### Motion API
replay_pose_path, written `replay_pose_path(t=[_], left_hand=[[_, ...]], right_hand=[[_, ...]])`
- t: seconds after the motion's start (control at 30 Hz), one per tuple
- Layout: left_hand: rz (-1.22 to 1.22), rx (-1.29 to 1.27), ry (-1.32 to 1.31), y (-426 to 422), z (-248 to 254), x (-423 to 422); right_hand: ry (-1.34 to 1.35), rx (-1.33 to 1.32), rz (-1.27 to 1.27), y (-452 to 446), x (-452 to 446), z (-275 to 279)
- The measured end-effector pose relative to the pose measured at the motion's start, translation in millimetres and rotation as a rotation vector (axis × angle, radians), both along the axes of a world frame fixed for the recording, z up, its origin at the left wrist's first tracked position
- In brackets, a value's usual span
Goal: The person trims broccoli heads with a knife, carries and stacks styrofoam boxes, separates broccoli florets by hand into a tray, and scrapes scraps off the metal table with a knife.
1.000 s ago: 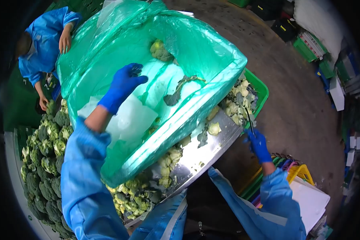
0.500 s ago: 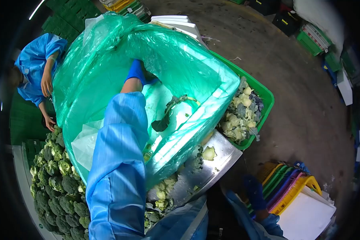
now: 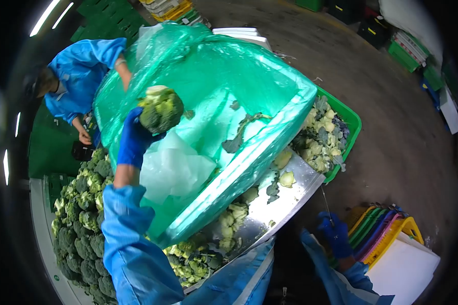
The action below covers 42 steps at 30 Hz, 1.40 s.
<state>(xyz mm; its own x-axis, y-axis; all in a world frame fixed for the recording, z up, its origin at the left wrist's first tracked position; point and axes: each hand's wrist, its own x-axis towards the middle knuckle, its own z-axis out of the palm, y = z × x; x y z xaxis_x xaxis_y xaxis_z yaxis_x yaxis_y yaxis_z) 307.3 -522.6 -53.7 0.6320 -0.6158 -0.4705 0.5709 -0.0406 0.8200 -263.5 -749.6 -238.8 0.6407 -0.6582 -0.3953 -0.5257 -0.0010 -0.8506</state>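
Broccoli [image 3: 84, 229] is heaped at left, below a co-worker [image 3: 81, 76] in blue. A broccoli head [image 3: 161, 109], cut stem upward, is grasped in the gloved left hand [image 3: 135, 140], above a green plastic liner [image 3: 229, 71]. Pale pieces are strewn on a metal surface [image 3: 290, 198] and heaped in a green crate [image 3: 355, 129]. A thin blade [image 3: 325, 201] is gripped by the right hand's [image 3: 336, 239] curled fingers, beside stacked coloured trays [image 3: 371, 229].

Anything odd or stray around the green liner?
Yes: a loose leaf with its stem lies inside the green liner, like stray waste, and pale trimmings sit scattered on the metal surface beside it.
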Motion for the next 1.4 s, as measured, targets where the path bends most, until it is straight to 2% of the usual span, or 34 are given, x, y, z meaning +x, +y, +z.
replay_pose_path(t=[0.07,0.13,0.2,0.27,0.37,0.4,0.57,0.6,0.67,0.73,0.8,0.9,0.93,1.0,1.03,1.07,1.17,1.27,1.3,1.33,1.4], left_hand=[[0.062,-0.293,-0.022,21,27,-47],[-0.043,-0.544,0.099,35,25,-82],[0.188,-0.6,0.142,51,6,-96],[0.048,-0.488,0.176,56,7,-119],[0.133,-0.361,0.164,70,6,-155],[0.18,-0.406,0.227,76,9,-168],[0.266,-0.646,0.224,109,10,-204],[0.273,-0.649,0.222,112,9,-207],[0.358,-0.599,0.246,119,2,-213],[0.329,-0.482,0.25,128,-4,-220],[0.268,-0.483,0.141,127,8,-235],[0.31,-0.41,0.141,138,26,-263],[0.282,-0.345,0.094,140,32,-272],[0.266,-0.288,0.121,157,27,-291],[0.233,-0.32,0.208,164,25,-302],[0.236,-0.215,0.158,164,25,-317],[0.35,-0.207,0.348,181,3,-346],[0.348,-0.167,0.393,201,-23,-367],[0.327,-0.307,0.513,216,-41,-372],[0.424,-0.168,0.468,203,-32,-379],[0.536,-0.094,0.499,228,-70,-393]], right_hand=[[-0.077,-0.004,0.007,6,7,4],[-0.146,0.002,0.018,17,20,15],[-0.156,-0.049,0.034,25,38,38],[-0.195,-0.034,0.079,33,53,49],[-0.237,-0.009,0.239,46,95,81],[-0.283,0.013,0.283,53,109,97],[-0.497,0.027,0.385,88,154,124],[-0.57,-0.067,0.422,95,161,133],[-0.619,-0.279,0.511,104,171,150],[-0.719,-0.423,0.573,112,181,167],[-0.79,-0.531,0.552,118,189,175],[-0.857,-0.773,0.615,121,194,185],[-0.85,-0.772,0.613,120,191,189],[-0.741,-0.682,0.796,119,184,199],[-0.786,-0.719,0.763,124,182,195],[-0.774,-0.705,0.764,129,178,192],[-0.799,-0.656,0.863,143,162,177],[-0.707,-0.624,0.956,152,150,162],[-0.741,-0.591,0.948,156,148,155],[-0.734,-0.58,0.957,159,147,146],[-0.681,-0.491,0.939,167,144,128]])
